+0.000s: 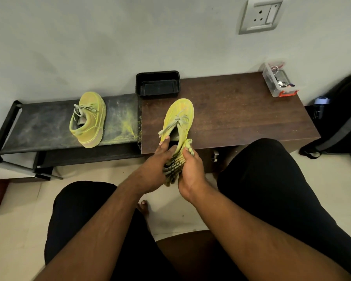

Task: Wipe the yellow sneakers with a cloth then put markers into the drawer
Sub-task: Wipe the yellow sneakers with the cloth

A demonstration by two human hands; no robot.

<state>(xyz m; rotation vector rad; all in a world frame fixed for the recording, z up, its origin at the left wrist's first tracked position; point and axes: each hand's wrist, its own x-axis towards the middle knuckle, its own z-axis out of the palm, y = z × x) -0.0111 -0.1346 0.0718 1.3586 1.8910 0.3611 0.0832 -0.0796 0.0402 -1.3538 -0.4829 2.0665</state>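
One yellow sneaker (178, 116) is held up over the front edge of the brown cabinet (241, 110), toe pointing away. My left hand (156, 165) grips its heel end, thumb up along the opening. My right hand (190, 169) holds a striped, yellow-stained cloth (173, 165) pressed against the sneaker's heel side. The other yellow sneaker (88, 119) lies on its side on the dusty black rack (39, 122) at the left. No markers are visible. A metal drawer handle (215, 156) shows under the cabinet top.
An empty black tray (158, 75) sits at the wall between rack and cabinet. A clear plastic box (276, 82) with an orange latch stands at the cabinet's far right corner. A dark backpack (340, 118) leans at the right. My knees flank the tiled floor.
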